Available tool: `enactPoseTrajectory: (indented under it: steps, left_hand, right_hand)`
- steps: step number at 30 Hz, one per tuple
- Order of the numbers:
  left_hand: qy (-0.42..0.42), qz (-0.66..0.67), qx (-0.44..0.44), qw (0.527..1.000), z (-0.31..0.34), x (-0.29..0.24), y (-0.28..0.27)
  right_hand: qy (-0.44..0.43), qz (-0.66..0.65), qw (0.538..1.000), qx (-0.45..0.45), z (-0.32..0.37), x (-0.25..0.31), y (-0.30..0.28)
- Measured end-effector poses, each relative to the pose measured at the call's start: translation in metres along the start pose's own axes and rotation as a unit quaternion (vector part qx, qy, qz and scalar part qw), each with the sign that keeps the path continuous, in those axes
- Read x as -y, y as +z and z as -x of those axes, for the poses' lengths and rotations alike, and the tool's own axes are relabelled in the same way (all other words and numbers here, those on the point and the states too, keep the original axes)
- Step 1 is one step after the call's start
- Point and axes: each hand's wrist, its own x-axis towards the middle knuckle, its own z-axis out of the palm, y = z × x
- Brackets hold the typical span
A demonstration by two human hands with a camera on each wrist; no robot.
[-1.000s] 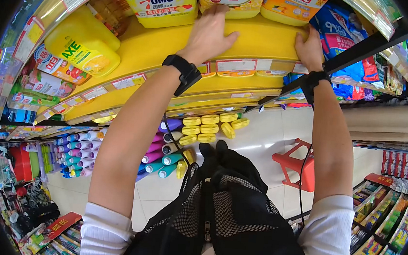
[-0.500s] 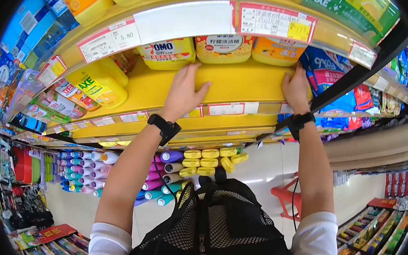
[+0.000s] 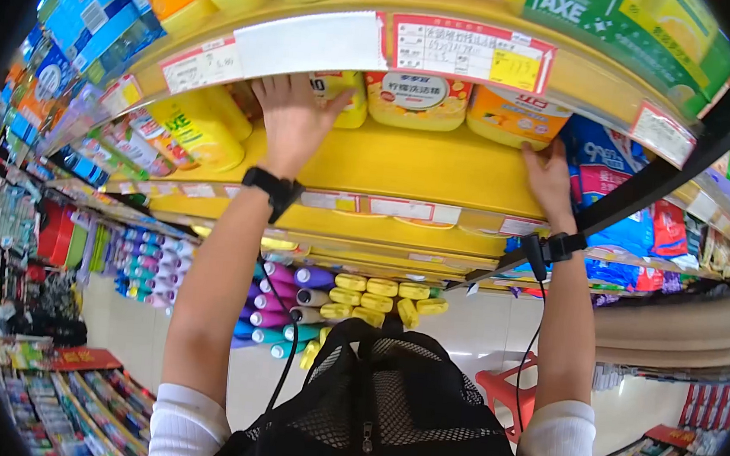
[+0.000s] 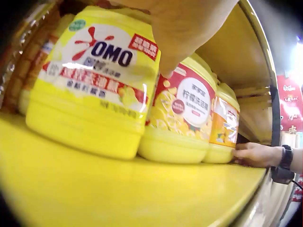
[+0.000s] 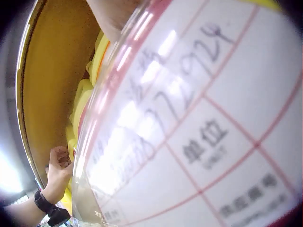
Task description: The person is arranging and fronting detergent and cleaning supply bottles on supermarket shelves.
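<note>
A yellow OMO detergent bottle [image 4: 90, 130] stands on a yellow shelf [image 3: 405, 171]. My left hand [image 3: 291, 126] reaches over it, fingers extended and thumb apart, overlapping its label in the head view. To its right stands a dish soap bottle with a red-and-white label [image 4: 184, 104], then one with an orange label [image 3: 518, 118]. My right hand [image 3: 550, 179] has its fingertips at the lower right corner of the orange-labelled bottle, as the left wrist view also shows. Neither hand is curled round a bottle.
Yellow AXE bottles [image 3: 195, 131] stand at the left of the shelf, blue detergent bags [image 3: 608, 180] at the right beyond a black post [image 3: 646, 187]. An upper shelf edge with price tags [image 3: 472, 51] overhangs the bottles. Below are floor bottles [image 3: 276, 298] and a red stool [image 3: 503, 388].
My left hand has moved left along the bottles, from the red-labelled one to the OMO bottle's left part. My right hand stays by the orange-labelled bottle. The head view now takes in the upper shelf.
</note>
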Motion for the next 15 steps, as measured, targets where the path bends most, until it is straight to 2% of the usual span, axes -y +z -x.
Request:
enactPoseTrajectory:
  steps: [3,9,13,15]
  left_hand:
    - [0.030,0.128,0.156,0.979,-0.024,0.024,0.001]
    - [0.057,0.184,0.181,0.964,-0.040,0.032,0.010]
    - [0.013,0.117,0.237,0.964,-0.043,0.021,0.011]
    - [0.022,0.115,0.216,0.969,-0.042,0.020,0.013]
  right_hand:
    - [0.043,0.030,0.999,0.001,0.003,0.006,-0.002]
    - [0.048,0.026,0.998,0.006,0.003,0.006,-0.004]
    - [0.034,0.009,0.999,0.010,0.002,0.000,-0.002]
    - [0.032,0.016,0.999,0.006,0.000,-0.003,-0.003]
